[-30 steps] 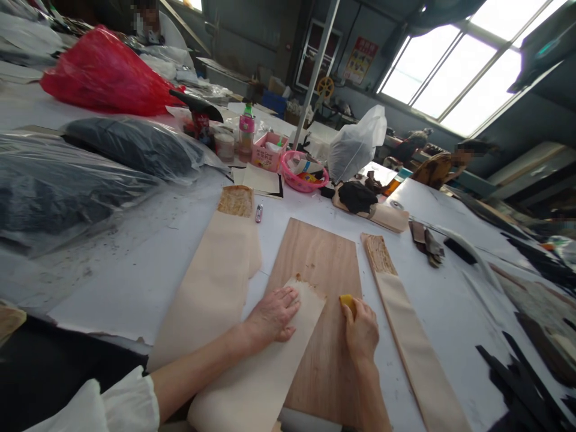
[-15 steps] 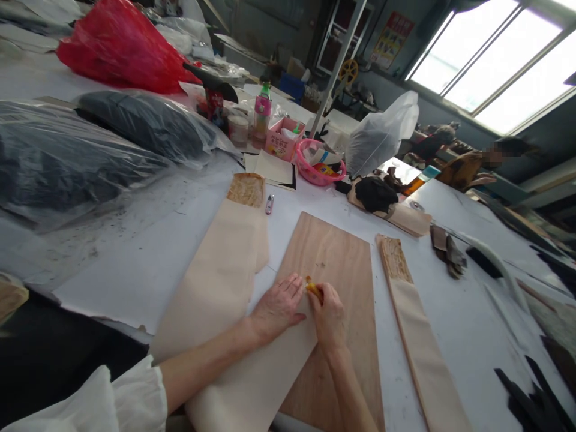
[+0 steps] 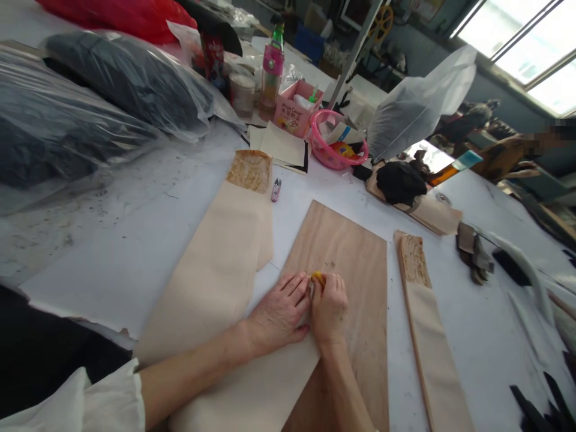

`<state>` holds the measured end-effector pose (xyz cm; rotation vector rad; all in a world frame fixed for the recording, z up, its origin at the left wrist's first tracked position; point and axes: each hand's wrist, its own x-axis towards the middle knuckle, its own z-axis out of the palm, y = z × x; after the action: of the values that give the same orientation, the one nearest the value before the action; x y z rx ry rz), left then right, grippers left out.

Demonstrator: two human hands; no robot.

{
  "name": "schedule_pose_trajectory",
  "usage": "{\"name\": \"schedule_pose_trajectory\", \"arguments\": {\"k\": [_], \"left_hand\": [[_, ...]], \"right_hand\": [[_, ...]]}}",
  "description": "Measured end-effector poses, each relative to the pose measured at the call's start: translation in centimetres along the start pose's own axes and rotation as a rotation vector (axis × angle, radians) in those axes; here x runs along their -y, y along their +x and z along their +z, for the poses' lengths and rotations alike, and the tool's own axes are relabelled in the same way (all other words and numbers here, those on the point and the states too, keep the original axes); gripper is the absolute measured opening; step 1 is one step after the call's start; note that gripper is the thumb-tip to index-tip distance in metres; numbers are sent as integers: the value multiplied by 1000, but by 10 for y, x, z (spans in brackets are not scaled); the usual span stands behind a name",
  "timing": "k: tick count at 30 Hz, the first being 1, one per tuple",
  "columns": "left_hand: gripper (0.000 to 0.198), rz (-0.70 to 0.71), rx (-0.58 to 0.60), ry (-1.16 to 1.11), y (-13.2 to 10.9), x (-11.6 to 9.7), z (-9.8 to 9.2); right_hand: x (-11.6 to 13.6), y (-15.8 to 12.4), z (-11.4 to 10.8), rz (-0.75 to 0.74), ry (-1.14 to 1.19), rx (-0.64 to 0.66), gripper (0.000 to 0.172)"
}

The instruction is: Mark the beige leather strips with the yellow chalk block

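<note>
My left hand (image 3: 282, 309) lies flat with fingers stretched out on a beige leather-like sheet (image 3: 252, 384), pressing it onto a wooden board (image 3: 355, 270). Beside its fingertips, my right hand (image 3: 330, 306) is closed around a small yellow piece (image 3: 318, 277), mostly hidden by the fingers, at the sheet's far edge. What the yellow piece is I cannot make out. To the left lies a stack of beige strips (image 3: 216, 240) with a brown, glue-like patch (image 3: 249, 171) on its far end. Another beige stack (image 3: 434, 336), with a similar brown end, lies right of the board.
Small pink-handled snips (image 3: 276, 189) lie beyond the board. Farther back stand a pink basket (image 3: 335, 157), a pink box (image 3: 292, 114) and a bottle (image 3: 271, 78). Plastic-wrapped dark bundles (image 3: 126, 90) fill the left. A person (image 3: 508, 156) is at the far right.
The view has shifted closer and downward. My right hand has turned slightly and covers more of the yellow piece. My left hand stays flat on the sheet.
</note>
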<state>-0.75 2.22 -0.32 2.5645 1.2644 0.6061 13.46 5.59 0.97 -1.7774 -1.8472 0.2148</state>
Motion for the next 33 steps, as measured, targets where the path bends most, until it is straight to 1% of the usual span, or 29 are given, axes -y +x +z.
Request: {"name": "schedule_pose_trajectory", "arguments": {"k": [4, 7, 12, 16, 20, 23, 27, 30, 33], "left_hand": [[68, -3, 6, 16, 0, 0, -3], [71, -1, 19, 19, 0, 0, -5], [72, 4, 36, 20, -1, 1, -5], [75, -3, 38, 5, -2, 0, -6], [70, 46, 14, -5, -3, 1, -9], [67, 93, 25, -12, -2, 2, -10], [66, 132, 70, 1, 1, 2, -12], [74, 143, 97, 13, 8, 2, -17], [82, 144, 136, 0, 16, 4, -23]], "right_hand": [[-3, -4, -5, 101, 102, -63, 20], [-3, -16, -16, 162, 172, -93, 23], [0, -33, -29, 224, 215, -97, 26], [-7, -26, -30, 286, 245, -76, 28], [-20, -11, -33, 388, 258, -160, 36], [-20, -9, -37, 385, 266, -158, 39], [-12, -23, -37, 349, 259, -89, 38], [-8, -32, -33, 302, 226, -21, 32], [-10, -34, -31, 271, 187, 14, 27]]}}
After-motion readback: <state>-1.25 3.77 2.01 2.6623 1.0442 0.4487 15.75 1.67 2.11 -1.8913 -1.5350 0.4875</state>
